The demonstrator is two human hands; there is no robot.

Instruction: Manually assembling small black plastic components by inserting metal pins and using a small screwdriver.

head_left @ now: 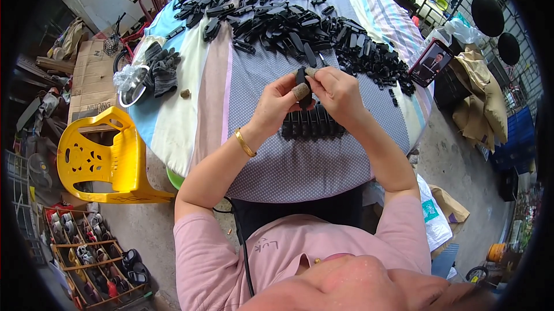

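Over the near middle of the cloth-covered round table, my left hand (270,103) grips a narrow black plastic part (306,102), held roughly upright. A tan finger cover wraps its thumb, and a gold bangle circles the wrist. My right hand (341,92) pinches at the upper end of the same part, fingers closed; whether a smaller piece sits between them cannot be made out. Just below the hands lies a neat row of similar black parts (311,125), partly hidden by them. Beyond spreads a large heap of long black parts (283,31), with smaller black pieces (386,68) to its right.
A phone (431,62) stands upright at the table's right edge. Grey gloves (163,68) and a metal bowl (134,87) lie at the left. A yellow plastic chair (124,158) stands left of the table, near a shoe rack (86,256). Sacks (482,103) are at the right.
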